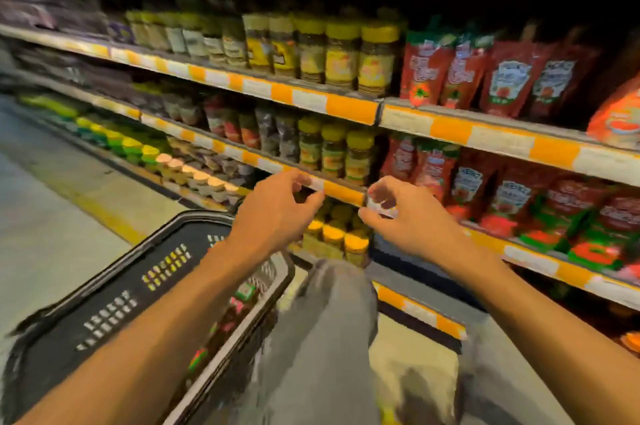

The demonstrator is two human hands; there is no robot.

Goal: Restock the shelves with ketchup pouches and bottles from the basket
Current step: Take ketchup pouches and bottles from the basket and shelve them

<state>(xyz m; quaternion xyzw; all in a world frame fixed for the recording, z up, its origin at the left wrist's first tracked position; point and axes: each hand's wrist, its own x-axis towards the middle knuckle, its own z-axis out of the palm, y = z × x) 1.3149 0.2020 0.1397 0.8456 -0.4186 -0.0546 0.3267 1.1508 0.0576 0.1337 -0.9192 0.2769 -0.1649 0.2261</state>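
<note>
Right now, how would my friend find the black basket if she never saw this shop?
Start at the long shelving with orange and white price strips along its edges. Look down to the floor in front of it, at the lower left, under the person's left forearm. The black plastic basket sits there, the only dark, slotted tub, with red packets showing inside, unlike the jars and pouches up on the shelves.

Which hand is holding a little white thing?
The right hand pinches a small white thing; the left hand holds nothing.
</note>
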